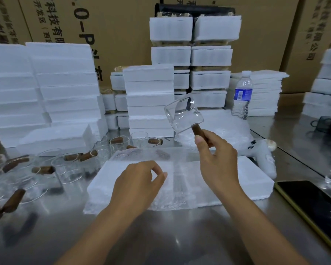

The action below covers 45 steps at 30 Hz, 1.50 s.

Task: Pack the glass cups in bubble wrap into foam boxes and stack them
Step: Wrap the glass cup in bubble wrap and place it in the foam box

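Nearest the counter's front edge, the left hand [139, 180] hovers with curled fingers over a bubble wrap sheet [172, 199] spread on a foam box [252, 180]; whether it pinches the sheet I cannot tell. The right hand [216, 155] grips the wooden handle of a bare glass cup [183, 115], tilted in the air above the sheet. With closed foam box stacks [151, 100] along the back edge and many unwrapped cups [46, 169] toward the left edge, the job looks well underway but far from finished: this cup is not yet wrapped, boxed or stacked.
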### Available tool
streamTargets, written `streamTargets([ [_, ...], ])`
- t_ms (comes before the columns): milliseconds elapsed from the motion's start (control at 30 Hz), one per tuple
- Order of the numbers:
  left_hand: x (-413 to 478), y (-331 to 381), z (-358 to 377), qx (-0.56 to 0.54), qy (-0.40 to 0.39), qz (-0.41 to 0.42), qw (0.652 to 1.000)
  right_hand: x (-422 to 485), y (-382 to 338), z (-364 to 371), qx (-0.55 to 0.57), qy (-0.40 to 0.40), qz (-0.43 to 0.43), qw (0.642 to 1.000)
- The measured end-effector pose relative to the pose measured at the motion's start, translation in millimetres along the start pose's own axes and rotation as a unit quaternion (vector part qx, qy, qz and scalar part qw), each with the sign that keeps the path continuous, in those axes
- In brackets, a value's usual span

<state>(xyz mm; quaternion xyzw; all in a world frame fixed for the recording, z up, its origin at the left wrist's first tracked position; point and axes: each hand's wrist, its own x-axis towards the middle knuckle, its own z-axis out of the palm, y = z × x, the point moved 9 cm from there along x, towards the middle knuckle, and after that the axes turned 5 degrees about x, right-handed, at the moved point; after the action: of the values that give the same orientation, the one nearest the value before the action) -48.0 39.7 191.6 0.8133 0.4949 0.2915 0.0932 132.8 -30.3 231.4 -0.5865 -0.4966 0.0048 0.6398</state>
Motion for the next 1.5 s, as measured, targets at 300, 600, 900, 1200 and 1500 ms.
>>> streamTargets([
  [300,0,3,2,0.014,-0.026,0.015,0.999,0,-2,1,0.008,-0.004,0.001,1.0],
  [600,2,-4,-7,-0.094,0.019,0.0,0.995,0,1,0,0.013,-0.005,0.016,1.0],
  [900,2,-21,-38,-0.286,0.153,-0.045,0.945,-5,-16,5,-0.107,-0.023,-0.075,0.991],
  [1200,-11,-5,-66,-0.315,0.243,0.023,0.917,-19,-26,28,-0.265,-0.123,-0.126,0.948],
  [1500,-29,35,-74,-0.135,0.301,0.206,0.921,-17,-12,33,-0.159,-0.16,-0.034,0.974],
])
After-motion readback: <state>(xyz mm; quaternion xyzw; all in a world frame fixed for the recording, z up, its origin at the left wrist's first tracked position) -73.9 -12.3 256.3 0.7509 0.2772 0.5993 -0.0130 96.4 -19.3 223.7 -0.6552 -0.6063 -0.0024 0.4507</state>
